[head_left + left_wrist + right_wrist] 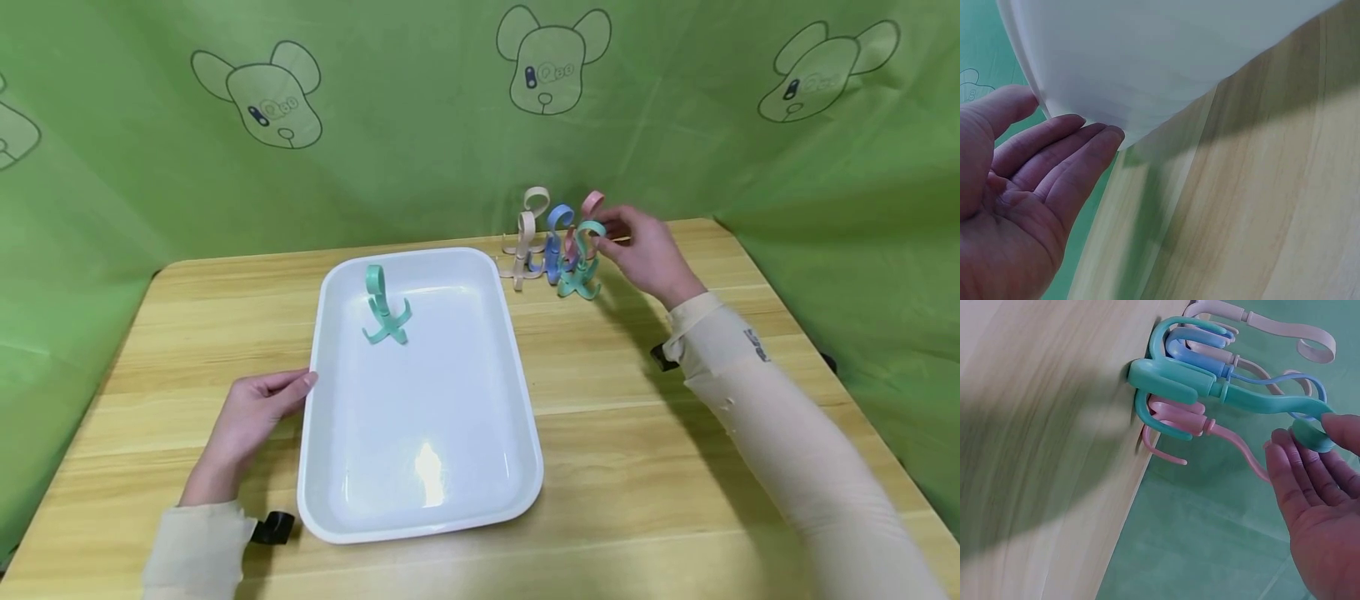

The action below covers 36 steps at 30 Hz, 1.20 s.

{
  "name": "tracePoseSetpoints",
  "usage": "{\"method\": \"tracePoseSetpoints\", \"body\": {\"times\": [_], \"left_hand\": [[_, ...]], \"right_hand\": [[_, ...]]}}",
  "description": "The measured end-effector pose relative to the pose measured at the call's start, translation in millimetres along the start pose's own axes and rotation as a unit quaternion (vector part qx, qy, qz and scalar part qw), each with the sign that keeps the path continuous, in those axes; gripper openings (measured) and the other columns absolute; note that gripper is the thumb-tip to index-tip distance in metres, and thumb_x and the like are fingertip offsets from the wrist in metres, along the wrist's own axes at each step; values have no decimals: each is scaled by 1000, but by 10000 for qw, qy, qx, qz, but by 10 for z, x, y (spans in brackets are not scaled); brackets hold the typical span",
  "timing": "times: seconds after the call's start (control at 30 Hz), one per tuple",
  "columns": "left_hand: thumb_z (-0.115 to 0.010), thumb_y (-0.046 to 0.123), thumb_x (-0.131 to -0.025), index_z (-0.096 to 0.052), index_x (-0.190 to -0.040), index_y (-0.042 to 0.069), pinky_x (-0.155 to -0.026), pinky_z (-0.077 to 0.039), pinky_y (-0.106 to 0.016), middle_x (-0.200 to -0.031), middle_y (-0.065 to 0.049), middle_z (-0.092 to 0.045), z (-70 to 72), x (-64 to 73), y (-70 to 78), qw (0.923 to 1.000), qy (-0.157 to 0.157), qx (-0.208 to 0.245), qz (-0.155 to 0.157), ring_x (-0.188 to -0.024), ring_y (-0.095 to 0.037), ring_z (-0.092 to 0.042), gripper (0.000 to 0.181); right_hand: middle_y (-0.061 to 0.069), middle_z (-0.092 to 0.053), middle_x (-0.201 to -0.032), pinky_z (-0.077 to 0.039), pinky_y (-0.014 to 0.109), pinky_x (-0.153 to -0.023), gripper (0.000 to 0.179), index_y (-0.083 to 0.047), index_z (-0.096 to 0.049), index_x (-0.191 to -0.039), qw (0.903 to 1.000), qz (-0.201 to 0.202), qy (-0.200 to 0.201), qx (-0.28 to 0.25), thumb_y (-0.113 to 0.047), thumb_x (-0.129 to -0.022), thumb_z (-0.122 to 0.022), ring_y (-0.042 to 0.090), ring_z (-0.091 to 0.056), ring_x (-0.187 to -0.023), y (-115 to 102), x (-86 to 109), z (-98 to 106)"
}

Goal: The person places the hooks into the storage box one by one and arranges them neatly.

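Observation:
A white tray (420, 417) lies on the table, and my left hand (258, 408) pinches its left rim, thumb on the edge and fingers against the outer wall. Inside the tray, toward the far left, stands a green octopus-shaped hook (386, 315) with splayed prongs. At the back right, my right hand (641, 250) has thumb and fingers around the curled top of another green hook (1179, 381), whose prongs rest on the table. Close beside that hook stand a pink hook (1179, 419), a blue hook (553, 250) and two beige hooks (522, 250), partly overlapping.
The wooden table (615, 500) reaches back to a green curtain (420, 150) printed with bear-like heads. More green cloth hangs along both sides. The tray's raised wall stands between its inside and the group of hooks.

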<state>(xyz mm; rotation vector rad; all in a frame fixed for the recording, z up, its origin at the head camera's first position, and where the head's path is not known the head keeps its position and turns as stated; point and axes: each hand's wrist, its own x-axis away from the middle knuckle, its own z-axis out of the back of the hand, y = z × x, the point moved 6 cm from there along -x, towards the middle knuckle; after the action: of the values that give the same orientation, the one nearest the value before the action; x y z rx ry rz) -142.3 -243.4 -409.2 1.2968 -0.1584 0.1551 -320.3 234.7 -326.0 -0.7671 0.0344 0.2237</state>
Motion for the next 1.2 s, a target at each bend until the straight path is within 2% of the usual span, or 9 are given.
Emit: {"method": "tracePoseSetpoints", "body": {"times": [0.37, 0.67, 0.97, 1.2], "left_hand": [[-65, 32, -97, -59, -125, -11, -85, -55, -28, -121, -22, -63, 1, -14, -15, 10000, -15, 61, -3, -96, -8, -67, 52], [-64, 27, -98, -58, -126, -10, -85, -55, -28, -123, -23, -61, -2, -7, -7, 9998, -49, 201, 44, -96, -7, -66, 47], [-64, 26, -98, -59, -126, -11, -84, -55, -27, -122, -23, -62, -4, -11, -15, 9997, -29, 237, 11, -97, -6, -66, 47], [-64, 26, -98, -59, -125, -11, -84, -56, -28, -120, -21, -64, -6, -8, -21, 9997, -31, 232, -18, -96, -6, -66, 47]], "right_hand": [[17, -60, -123, -50, 46, -92, 31, -1, -58, -129, 9998, 57, 118, -143, -13, -100, -58, 32, -56, -114, -52, 26, 17], [11, -63, -117, -51, 28, -84, 29, -2, -62, -123, 9982, 43, 312, -511, -17, -98, -64, 22, -57, -107, -97, 72, 91], [11, -65, -113, -52, 24, -82, 28, -1, -64, -120, 9964, 275, 417, -688, -15, -96, -67, 19, -59, -102, -272, 155, 154], [9, -65, -113, -52, 24, -82, 28, -2, -65, -119, 9965, 286, 413, -675, -17, -95, -67, 18, -59, -101, -407, 251, 203]]}}
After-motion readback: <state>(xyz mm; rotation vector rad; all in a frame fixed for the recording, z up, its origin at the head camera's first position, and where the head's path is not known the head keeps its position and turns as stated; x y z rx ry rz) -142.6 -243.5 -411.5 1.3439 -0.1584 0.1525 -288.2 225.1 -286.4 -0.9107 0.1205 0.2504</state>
